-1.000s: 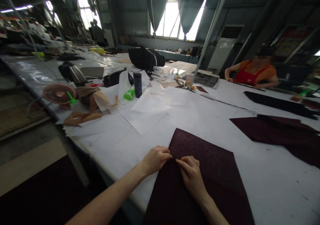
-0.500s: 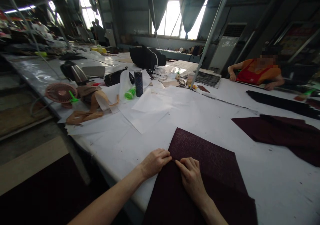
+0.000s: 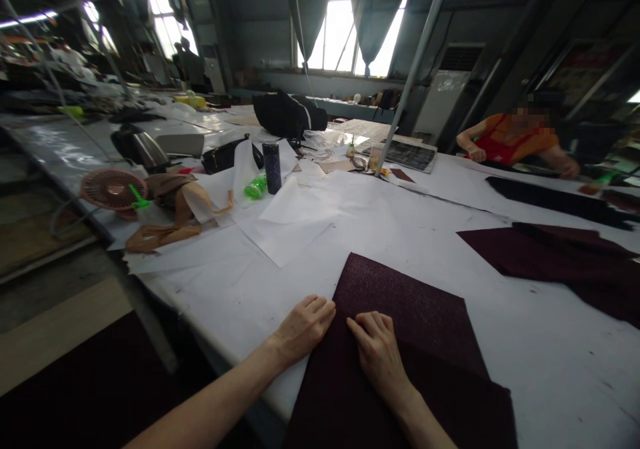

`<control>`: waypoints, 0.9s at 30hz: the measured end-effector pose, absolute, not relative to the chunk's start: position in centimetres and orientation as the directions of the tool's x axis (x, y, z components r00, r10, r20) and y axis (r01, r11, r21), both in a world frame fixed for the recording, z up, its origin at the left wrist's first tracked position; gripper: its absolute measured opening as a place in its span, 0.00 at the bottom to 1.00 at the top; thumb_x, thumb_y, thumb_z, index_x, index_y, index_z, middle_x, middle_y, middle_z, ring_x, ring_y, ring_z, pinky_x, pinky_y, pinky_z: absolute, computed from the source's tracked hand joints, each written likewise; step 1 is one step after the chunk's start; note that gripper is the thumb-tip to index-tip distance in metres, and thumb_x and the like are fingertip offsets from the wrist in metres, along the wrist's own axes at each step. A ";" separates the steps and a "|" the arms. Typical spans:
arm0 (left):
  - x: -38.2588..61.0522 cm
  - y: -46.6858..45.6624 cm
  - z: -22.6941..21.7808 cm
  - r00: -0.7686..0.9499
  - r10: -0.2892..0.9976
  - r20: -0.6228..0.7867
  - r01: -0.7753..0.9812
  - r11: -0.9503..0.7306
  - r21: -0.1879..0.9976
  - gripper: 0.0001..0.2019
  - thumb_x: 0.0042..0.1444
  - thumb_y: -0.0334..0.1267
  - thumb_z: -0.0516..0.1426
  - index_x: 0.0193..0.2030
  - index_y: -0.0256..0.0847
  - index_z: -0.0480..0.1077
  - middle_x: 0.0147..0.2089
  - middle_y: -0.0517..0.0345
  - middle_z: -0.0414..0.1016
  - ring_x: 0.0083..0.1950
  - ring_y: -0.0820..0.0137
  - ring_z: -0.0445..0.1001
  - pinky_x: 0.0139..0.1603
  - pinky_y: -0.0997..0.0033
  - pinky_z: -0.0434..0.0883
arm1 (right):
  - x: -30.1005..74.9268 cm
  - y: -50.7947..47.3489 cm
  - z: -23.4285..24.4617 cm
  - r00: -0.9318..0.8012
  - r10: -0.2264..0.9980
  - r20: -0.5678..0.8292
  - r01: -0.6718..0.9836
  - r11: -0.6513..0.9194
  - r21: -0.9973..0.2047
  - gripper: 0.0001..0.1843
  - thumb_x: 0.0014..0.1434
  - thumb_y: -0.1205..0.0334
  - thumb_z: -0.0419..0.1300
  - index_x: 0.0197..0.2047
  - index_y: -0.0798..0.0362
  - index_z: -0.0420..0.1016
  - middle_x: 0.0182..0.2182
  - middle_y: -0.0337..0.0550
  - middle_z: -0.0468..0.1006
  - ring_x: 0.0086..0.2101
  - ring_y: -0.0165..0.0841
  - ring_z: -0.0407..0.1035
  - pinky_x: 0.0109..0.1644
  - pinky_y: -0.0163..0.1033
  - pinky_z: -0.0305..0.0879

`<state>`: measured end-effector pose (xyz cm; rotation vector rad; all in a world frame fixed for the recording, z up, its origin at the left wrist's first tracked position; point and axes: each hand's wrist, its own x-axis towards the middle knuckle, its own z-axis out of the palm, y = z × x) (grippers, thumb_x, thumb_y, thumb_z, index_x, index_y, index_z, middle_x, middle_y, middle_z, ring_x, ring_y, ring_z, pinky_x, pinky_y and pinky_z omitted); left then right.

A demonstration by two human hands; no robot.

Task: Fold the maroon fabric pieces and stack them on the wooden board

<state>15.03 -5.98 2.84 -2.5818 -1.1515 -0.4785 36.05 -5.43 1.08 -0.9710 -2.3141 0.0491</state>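
A dark maroon fabric piece [image 3: 407, 296] lies folded in layers over the near edge of the white table, its upper part looking faintly speckled. At its left edge, my left hand [image 3: 306, 324] is closed, the fingers curled on the cloth's border. My right hand [image 3: 379, 349] rests a little to the right, on top of the cloth. Its fingers are bent and pressed together, with the tips against the fabric near the layer's fold. What lies under those fingertips is hidden.
More maroon cloth [image 3: 545, 256] and a black strip [image 3: 560, 202] lie to the right. Across the table a person in a red apron [image 3: 500, 144] works. Left are a pink fan [image 3: 114, 189], brown straps [image 3: 163, 237], a green bottle [image 3: 255, 188] and a dark tumbler [image 3: 272, 169]. A pole [image 3: 415, 69] rises behind.
My left hand has drawn slightly left, widening the gap between my hands. My right hand has barely moved on the cloth. The person across has moved an arm outward.
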 end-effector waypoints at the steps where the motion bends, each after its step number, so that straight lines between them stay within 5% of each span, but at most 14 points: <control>1: 15.2 -6.3 3.1 0.602 0.672 0.432 0.778 -0.615 -0.127 0.11 0.63 0.27 0.48 0.48 0.34 0.68 0.50 0.49 0.70 0.49 0.66 0.68 0.56 0.60 0.66 | 36.0 -5.5 1.1 -0.536 0.655 0.533 0.632 0.730 -0.261 0.16 0.63 0.73 0.49 0.49 0.53 0.73 0.36 0.46 0.71 0.39 0.37 0.62 0.46 0.46 0.56; 4: 16.4 -7.2 3.8 0.555 0.692 0.463 0.813 -0.569 -0.123 0.13 0.62 0.28 0.49 0.52 0.33 0.67 0.55 0.50 0.68 0.55 0.63 0.65 0.62 0.59 0.61 | 35.9 -5.5 1.2 -0.541 0.659 0.522 0.632 0.728 -0.265 0.16 0.64 0.73 0.49 0.50 0.54 0.73 0.37 0.46 0.71 0.39 0.37 0.62 0.46 0.46 0.56; 11: 19.5 -7.9 2.9 0.519 0.839 0.163 0.855 -0.507 -0.110 0.16 0.59 0.27 0.52 0.54 0.29 0.66 0.42 0.50 0.71 0.44 0.63 0.70 0.48 0.64 0.70 | 36.7 -5.5 1.5 -0.553 0.688 0.470 0.636 0.713 -0.295 0.15 0.64 0.71 0.51 0.50 0.53 0.73 0.36 0.46 0.70 0.38 0.37 0.61 0.45 0.45 0.56; 16: 19.8 -8.2 3.0 0.513 0.848 0.135 0.857 -0.495 -0.147 0.22 0.59 0.28 0.51 0.62 0.30 0.60 0.46 0.48 0.70 0.46 0.61 0.70 0.49 0.62 0.69 | 38.7 -5.4 1.3 -0.582 0.663 0.470 0.616 0.737 -0.278 0.17 0.64 0.72 0.50 0.53 0.52 0.71 0.36 0.46 0.70 0.38 0.37 0.61 0.44 0.45 0.57; 23: 20.8 -8.3 2.9 0.529 0.842 0.104 0.843 -0.508 -0.176 0.23 0.57 0.23 0.48 0.60 0.25 0.60 0.51 0.44 0.68 0.52 0.61 0.67 0.55 0.62 0.66 | 41.4 -5.9 1.5 -0.599 0.659 0.454 0.628 0.739 -0.245 0.16 0.65 0.72 0.48 0.52 0.54 0.72 0.37 0.47 0.70 0.38 0.37 0.60 0.44 0.45 0.57; 27: 21.3 -8.5 2.6 0.513 0.853 0.097 0.853 -0.494 -0.169 0.25 0.58 0.24 0.48 0.64 0.30 0.57 0.45 0.48 0.70 0.46 0.62 0.69 0.49 0.61 0.69 | 42.7 -6.3 1.6 -0.603 0.667 0.438 0.637 0.733 -0.238 0.17 0.65 0.72 0.47 0.53 0.54 0.71 0.37 0.47 0.70 0.38 0.38 0.60 0.45 0.46 0.58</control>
